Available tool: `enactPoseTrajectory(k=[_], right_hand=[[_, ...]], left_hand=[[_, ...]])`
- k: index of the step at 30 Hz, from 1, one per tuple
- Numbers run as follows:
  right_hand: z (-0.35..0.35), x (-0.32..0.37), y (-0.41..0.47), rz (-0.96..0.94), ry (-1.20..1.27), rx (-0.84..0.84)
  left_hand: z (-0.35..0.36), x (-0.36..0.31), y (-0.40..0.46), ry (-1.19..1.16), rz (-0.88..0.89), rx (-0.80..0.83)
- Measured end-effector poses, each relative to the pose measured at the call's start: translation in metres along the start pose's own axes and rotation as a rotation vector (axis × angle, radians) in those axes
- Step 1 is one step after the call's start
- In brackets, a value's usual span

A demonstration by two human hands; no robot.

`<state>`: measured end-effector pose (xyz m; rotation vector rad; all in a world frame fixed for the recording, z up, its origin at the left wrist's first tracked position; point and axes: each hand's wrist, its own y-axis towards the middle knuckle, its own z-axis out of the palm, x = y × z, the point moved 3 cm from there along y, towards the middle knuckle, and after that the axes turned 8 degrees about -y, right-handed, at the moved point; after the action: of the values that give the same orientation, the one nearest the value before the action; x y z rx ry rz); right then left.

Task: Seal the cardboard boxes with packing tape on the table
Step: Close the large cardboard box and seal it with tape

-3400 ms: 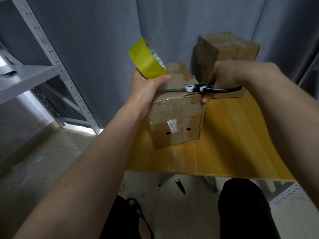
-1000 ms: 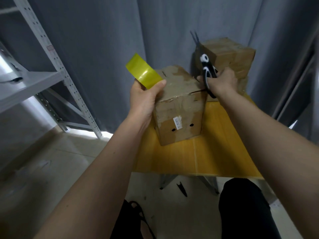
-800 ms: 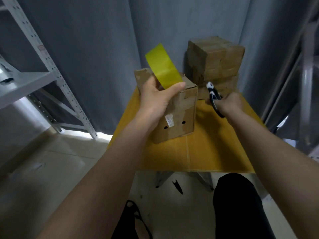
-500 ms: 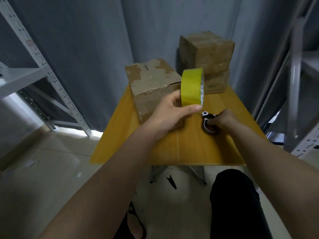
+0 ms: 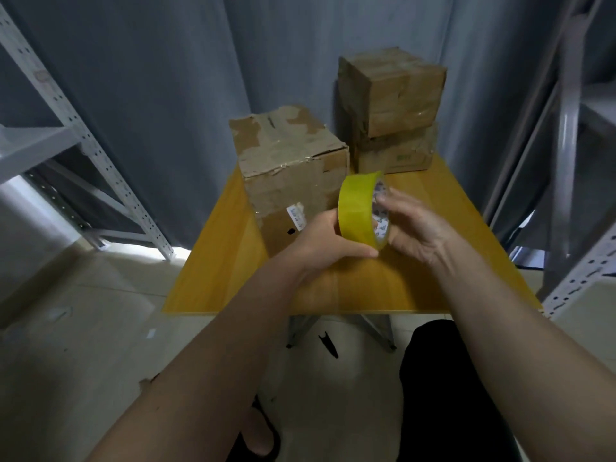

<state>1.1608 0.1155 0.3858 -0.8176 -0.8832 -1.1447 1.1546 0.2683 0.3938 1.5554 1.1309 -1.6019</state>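
- Since the frames before, the right hand (image 5: 411, 230) had let go of the black-handled scissors, which were no longer in view, and had come across to the roll of yellow packing tape (image 5: 361, 208).
- Over the same stretch the left hand (image 5: 328, 241) had brought the roll away from the top of the near cardboard box (image 5: 290, 168) to a spot above the middle of the desk (image 5: 433, 281).
- That left hand gripped the roll from its left side, thumb curled under the lower edge, with the roll standing on edge and its yellow band facing the camera.
- Fingers of the right hand lay against the printed side face and core of the roll, curled on it; whether they pinched a loose tape end could not be told.
- Behind the hands, the near box stood on the left part of the yellow wooden desk, its worn top flaps closed and a small white label on its front face.
- Two more stacked boxes (image 5: 393, 105) stood at the far right corner of the desk, close to the near box, the upper one showing glossy tape across its top.
- A grey curtain (image 5: 166, 78) hung behind the desk, and white metal shelving (image 5: 76, 128) stood at the left.
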Motion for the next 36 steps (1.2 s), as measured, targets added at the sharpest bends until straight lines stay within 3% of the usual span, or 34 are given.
enactPoseTrajectory(k=[3,5,10,14,23,27,31,36], right_hand=[[-0.005,-0.008,0.001,0.035,-0.002,-0.143],[-0.007,-0.013,0.001,0.045,-0.023,-0.196],[-0.008,-0.023,0.000,0.006,-0.038,-0.232],[-0.010,-0.028,0.001,-0.041,-0.049,-0.277],[-0.006,-0.033,0.001,-0.158,-0.220,-0.386],[-0.009,-0.041,0.003,-0.175,-0.278,-0.441],[-0.023,-0.036,0.000,-0.195,-0.448,-0.620],[-0.038,-0.030,0.002,-0.183,-0.659,-0.695]], left_hand=[[-0.006,0.016,-0.001,-0.042,-0.017,-0.083],[-0.007,0.030,-0.002,-0.211,-0.085,-0.135],[0.000,0.060,-0.003,-0.510,-0.269,-0.052],[0.000,0.072,-0.008,-0.668,-0.417,-0.099],[0.000,0.074,-0.008,-0.870,-0.412,-0.246],[-0.008,0.068,-0.002,-0.736,-0.358,-0.313],[-0.030,0.066,0.000,-0.647,-0.351,-0.422],[-0.041,0.066,0.005,-0.419,-0.353,-0.430]])
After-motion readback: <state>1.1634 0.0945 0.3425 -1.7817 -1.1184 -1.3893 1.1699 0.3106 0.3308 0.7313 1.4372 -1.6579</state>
